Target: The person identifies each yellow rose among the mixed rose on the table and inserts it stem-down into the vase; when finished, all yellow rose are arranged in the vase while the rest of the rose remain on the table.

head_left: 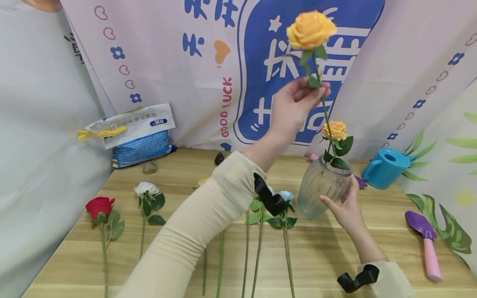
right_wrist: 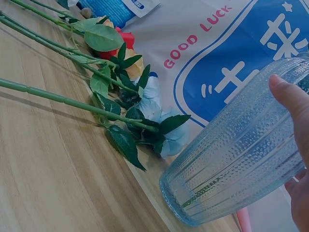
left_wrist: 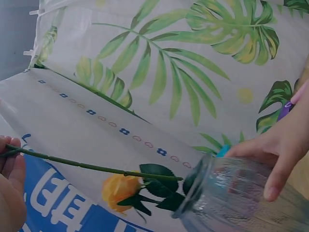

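My left hand (head_left: 294,107) pinches the green stem of a yellow rose (head_left: 311,31), its bloom uppermost. The stem's lower end (left_wrist: 178,178) is at the mouth of a clear ribbed glass vase (head_left: 316,192). Another yellow rose (head_left: 334,130) stands in the vase, its bloom and leaves above the rim. Around the vase's right side curls my right hand (head_left: 346,209), thumb on the near face. In the right wrist view a green stem (right_wrist: 205,191) shows through the glass.
On the wooden table lie a red rose (head_left: 100,207), a white rose (head_left: 146,189) and pale blue roses (head_left: 286,195). A blue watering can (head_left: 385,167) and purple-pink trowel (head_left: 428,244) are on the right. A blue packet (head_left: 143,149) leans at the back left.
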`<state>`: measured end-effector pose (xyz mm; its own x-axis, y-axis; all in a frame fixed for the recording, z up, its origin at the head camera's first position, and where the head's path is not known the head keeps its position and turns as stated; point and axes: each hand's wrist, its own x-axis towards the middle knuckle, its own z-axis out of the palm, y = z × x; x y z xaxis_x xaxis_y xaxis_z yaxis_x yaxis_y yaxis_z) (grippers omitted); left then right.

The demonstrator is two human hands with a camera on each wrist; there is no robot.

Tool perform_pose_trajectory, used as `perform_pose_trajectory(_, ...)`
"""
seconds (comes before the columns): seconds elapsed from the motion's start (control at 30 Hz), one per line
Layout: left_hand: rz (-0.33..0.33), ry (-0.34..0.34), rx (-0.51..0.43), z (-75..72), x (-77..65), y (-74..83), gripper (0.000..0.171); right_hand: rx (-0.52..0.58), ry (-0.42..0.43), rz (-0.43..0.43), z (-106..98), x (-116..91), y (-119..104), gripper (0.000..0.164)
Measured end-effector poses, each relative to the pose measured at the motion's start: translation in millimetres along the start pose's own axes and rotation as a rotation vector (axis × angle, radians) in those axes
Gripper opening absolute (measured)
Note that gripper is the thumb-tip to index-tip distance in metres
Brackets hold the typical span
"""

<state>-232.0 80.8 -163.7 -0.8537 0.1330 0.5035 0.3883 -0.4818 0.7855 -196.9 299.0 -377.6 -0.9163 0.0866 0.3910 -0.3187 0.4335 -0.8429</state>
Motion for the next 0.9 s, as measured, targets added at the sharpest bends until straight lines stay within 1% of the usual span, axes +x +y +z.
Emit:
perform_pose_trajectory(0.13,-0.050,-0.054,0.059,2.2,-0.4,-38.2,0.021,0.011,0.003,-0.008,0,0,-1,0.098)
perform_pose_trajectory(0.23,-0.103,-0.061,0.113,1.2,-0.4,-64.5,0.020,0.012,0.008,-0.015,0,0,-1,0.099)
perform_pose_trajectory(0.3,-0.145,-0.053,0.134,0.1,-1.7,-77.5,0.020,0.013,0.009,-0.021,0,0,-1,0.099)
perform_pose_trajectory(0.47,-0.252,-0.032,0.190,-4.4,-6.6,-100.9,0.020,0.004,0.004,-0.027,-1,1,0,0.099)
perform_pose_trajectory(0.57,-0.302,-0.034,0.210,-7.3,-9.8,-113.1,0.020,-0.003,0.003,-0.030,-1,2,-1,0.098)
perform_pose_trajectory(0.63,-0.322,-0.037,0.214,-9.0,-12.0,-120.4,0.017,0.001,0.002,-0.032,-1,2,-4,0.098)
perform_pose_trajectory(0.73,-0.327,-0.062,0.211,-11.6,-14.3,-130.5,0.015,0.008,0.002,-0.033,0,-1,-14,0.096)
perform_pose_trajectory(0.83,-0.341,-0.092,0.253,-13.3,-15.4,-137.0,0.018,0.010,0.003,-0.025,2,-3,-26,0.094)
perform_pose_trajectory(0.9,-0.355,-0.108,0.301,-14.5,-15.6,-139.4,0.022,0.011,0.002,-0.026,2,-4,-29,0.093)
